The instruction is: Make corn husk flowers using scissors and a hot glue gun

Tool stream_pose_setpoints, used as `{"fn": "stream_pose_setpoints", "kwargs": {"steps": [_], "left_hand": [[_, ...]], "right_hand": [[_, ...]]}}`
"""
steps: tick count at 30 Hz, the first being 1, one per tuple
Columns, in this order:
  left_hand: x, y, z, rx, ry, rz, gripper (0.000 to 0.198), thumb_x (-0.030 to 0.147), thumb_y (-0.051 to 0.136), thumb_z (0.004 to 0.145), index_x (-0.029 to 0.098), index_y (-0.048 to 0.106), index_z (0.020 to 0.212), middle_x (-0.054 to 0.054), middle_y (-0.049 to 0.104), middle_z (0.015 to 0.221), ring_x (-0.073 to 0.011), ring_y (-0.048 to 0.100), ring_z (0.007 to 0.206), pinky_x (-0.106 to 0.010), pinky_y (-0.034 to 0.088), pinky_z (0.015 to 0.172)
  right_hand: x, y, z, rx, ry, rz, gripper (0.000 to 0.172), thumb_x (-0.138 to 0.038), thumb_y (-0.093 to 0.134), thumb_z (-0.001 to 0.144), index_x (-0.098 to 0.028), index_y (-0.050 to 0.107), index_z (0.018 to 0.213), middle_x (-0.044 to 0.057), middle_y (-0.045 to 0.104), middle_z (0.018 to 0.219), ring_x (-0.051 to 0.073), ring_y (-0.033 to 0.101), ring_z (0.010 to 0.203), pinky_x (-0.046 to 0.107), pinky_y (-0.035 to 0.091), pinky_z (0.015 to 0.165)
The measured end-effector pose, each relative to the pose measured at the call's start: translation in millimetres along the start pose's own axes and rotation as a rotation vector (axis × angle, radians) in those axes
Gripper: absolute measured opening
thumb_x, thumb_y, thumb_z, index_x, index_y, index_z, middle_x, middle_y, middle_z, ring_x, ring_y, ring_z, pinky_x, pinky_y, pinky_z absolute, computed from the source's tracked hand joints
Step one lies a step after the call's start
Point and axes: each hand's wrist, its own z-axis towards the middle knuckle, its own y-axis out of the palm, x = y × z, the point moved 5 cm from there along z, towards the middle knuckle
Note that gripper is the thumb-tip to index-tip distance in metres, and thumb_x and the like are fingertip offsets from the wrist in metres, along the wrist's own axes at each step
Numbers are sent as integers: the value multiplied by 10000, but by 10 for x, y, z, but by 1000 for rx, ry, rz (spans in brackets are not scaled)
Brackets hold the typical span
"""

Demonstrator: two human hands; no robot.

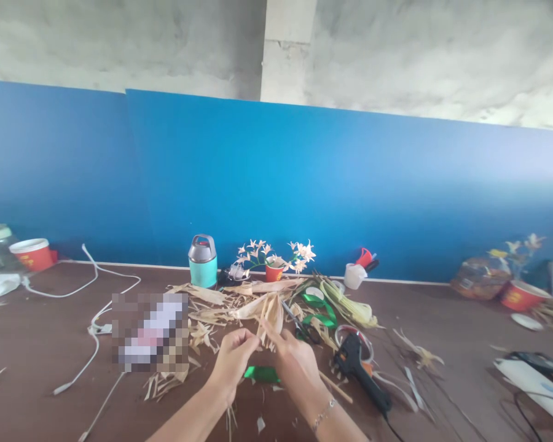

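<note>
Near the middle of the table, my left hand [234, 362] is closed in a pinch on a pale dried husk piece [271, 313]. My right hand [295, 362], with a bracelet at the wrist, is beside it, its index finger stretched up against the same husk and the other fingers bent. Below and between the hands lies a piece of green ribbon [262, 374]. Loose dried husks [212, 296] are spread behind the hands. Scissors [306, 331] lie partly among them, next to a roll of green ribbon [320, 307].
A black glue gun [362, 371] and a tape roll [341, 334] lie to the right. Behind stand a teal flask [203, 264], a red cup [274, 270] with husk flowers and a white cup [354, 276]. White cables [94, 331] run at left; a blue partition [258, 172] rises behind.
</note>
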Motion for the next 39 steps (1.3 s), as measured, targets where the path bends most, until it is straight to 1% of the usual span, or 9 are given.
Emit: {"fn": "stream_pose_setpoints", "kwargs": {"steps": [6,10,14,17,21,26,32,36,39], "left_hand": [[84,-48,45,-5,100,85,192,305,543,674,173,512,539,39,497,507,-122,478,538,-221,360,548],[61,-44,118,-49,219,190,216,347,542,707,164,570,595,13,554,556,-155,527,592,-239,389,586],[19,-17,135,-104,299,203,183,298,527,723,157,584,620,1,566,598,-154,518,624,-247,395,630],[-18,-13,127,-95,279,169,175,285,542,707,152,574,597,2,551,582,-148,502,611,-245,388,614],[-54,-12,93,-58,140,18,123,243,537,644,160,532,553,24,515,539,-126,482,563,-230,378,570],[-43,-16,59,-25,32,-96,172,264,559,612,169,475,497,57,455,486,-90,425,485,-206,338,504],[-85,-13,60,-23,-11,-86,218,338,611,598,166,507,513,32,530,519,-118,497,523,-228,376,533],[-13,-36,66,-48,62,45,221,316,567,644,173,485,496,53,460,468,-99,437,478,-215,328,508],[61,-124,139,-58,177,327,211,294,526,694,175,542,521,41,489,472,-121,462,492,-228,325,523]], "right_hand": [[204,-100,57,162,32,614,445,-183,351,865,-220,478,1289,80,682,920,180,633,766,271,494,718],[88,29,26,-95,130,1128,503,-343,473,846,-155,443,1312,-34,543,539,105,450,442,207,403,446],[10,94,-4,-249,150,1262,462,-354,519,816,-168,538,1239,-61,486,460,82,406,401,186,369,405],[-20,21,7,-196,20,1199,369,-320,481,833,-193,620,1150,38,693,765,167,623,704,285,514,649],[-86,-108,-15,-63,-168,965,405,-162,385,843,-211,586,1191,78,668,1092,213,591,1045,378,435,920],[-142,-120,-64,-3,-183,506,634,-6,360,724,-275,476,1287,60,689,1018,189,653,883,278,501,765],[-160,8,-29,-13,-116,67,720,2,433,683,-297,396,1337,57,677,839,157,658,642,184,469,554],[72,40,38,9,28,-30,660,-9,457,699,-246,444,1315,74,685,751,167,660,579,189,467,507],[184,-52,42,140,33,109,584,-42,372,775,-243,436,1320,73,707,863,168,672,664,213,504,586]]}}
